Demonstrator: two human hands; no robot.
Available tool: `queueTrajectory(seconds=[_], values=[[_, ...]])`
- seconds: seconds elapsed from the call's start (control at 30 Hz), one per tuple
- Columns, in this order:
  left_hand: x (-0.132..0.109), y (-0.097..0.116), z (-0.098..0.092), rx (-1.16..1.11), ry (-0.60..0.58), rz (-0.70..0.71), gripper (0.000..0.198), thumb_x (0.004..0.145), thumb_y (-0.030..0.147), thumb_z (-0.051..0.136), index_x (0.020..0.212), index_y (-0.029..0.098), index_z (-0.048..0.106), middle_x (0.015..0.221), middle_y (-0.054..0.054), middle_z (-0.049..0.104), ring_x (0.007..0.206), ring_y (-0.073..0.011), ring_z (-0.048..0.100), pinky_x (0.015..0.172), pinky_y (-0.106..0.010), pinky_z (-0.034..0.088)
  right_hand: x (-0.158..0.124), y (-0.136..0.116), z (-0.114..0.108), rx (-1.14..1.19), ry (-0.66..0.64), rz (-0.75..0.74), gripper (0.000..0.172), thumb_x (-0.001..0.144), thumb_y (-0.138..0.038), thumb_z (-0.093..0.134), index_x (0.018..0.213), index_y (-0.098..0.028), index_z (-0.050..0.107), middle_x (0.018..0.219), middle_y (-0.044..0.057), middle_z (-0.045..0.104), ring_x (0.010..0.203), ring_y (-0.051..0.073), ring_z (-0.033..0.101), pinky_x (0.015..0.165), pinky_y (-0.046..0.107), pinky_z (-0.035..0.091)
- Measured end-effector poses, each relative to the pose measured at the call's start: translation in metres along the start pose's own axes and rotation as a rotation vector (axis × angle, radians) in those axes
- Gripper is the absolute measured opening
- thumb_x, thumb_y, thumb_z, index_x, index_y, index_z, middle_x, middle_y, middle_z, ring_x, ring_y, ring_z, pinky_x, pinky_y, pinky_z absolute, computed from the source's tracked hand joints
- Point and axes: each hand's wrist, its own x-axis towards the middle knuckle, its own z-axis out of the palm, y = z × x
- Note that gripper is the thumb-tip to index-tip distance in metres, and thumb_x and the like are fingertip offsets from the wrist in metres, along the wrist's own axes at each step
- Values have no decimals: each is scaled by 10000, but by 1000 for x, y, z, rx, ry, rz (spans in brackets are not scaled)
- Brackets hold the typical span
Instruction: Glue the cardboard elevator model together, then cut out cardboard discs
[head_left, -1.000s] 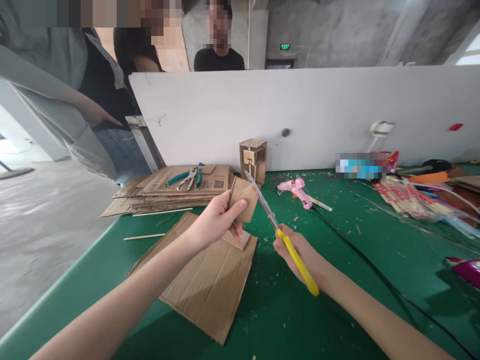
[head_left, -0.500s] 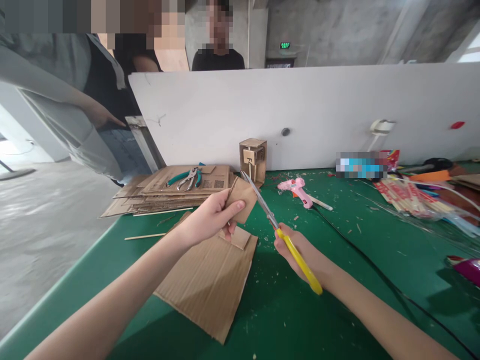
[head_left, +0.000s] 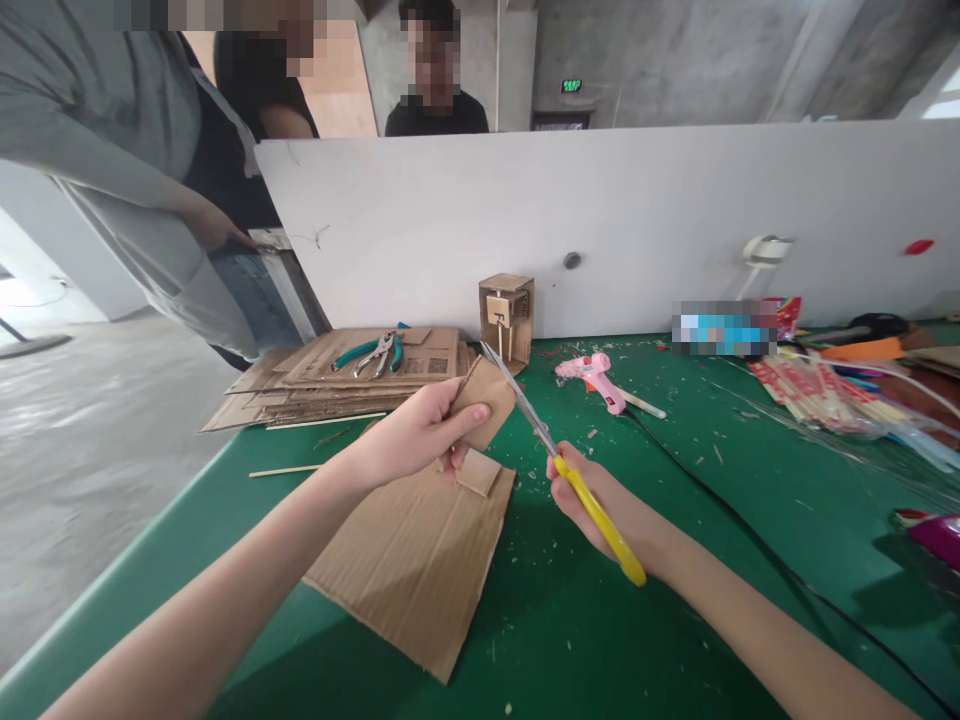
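Between thumb and fingers, my left hand [head_left: 427, 430] pinches a small piece of cardboard [head_left: 491, 405] above the table. My right hand [head_left: 589, 495] is closed around the yellow handles of a pair of scissors [head_left: 544, 435]. The blades point up and to the left, along the right edge of the small piece; I cannot tell whether they bite into it. Beneath my left hand lies a larger cardboard sheet [head_left: 412, 570] on the green table [head_left: 570, 640], with another small cardboard piece [head_left: 478, 474] on its upper right corner.
Pliers [head_left: 381, 352] lie on a cardboard stack [head_left: 300, 385] at the left. A cardboard box model [head_left: 507, 310] stands against the white panel [head_left: 405, 230]. Right of it lies a pink glue gun [head_left: 596, 378] with a black cord. Packaged sticks [head_left: 817, 395] are farther right. People [head_left: 142, 130] stand behind.
Both hands, the scissors and the small cardboard piece keep nearly the same place. The view has shifted very slightly.
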Motion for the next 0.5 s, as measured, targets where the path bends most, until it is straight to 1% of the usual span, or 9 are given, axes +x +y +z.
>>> queueTrajectory(seconds=[0.2,0.37,0.5], values=[[-1,-1,-4,37,-9,-9,292,909,430,489,741,199,429,515,35,558,411,-84,546,401,-181,472,1,2,0,-18,-11,71,423,861,-642,468,821,-228,393,626,-26,466,514,138,434,476,268,300],[-2,0,-11,64,-47,-37,259,910,410,493,773,195,444,518,39,550,416,-88,550,405,-181,464,1,8,-2,-69,-22,35,450,873,-671,403,815,-225,384,633,-23,467,508,133,426,490,274,307],[-3,5,-13,76,-91,-47,242,906,385,502,766,193,456,544,35,543,436,-87,552,390,-171,442,0,6,-3,-66,-48,-16,487,859,-705,377,869,-218,388,673,-3,496,527,138,427,490,277,309]])
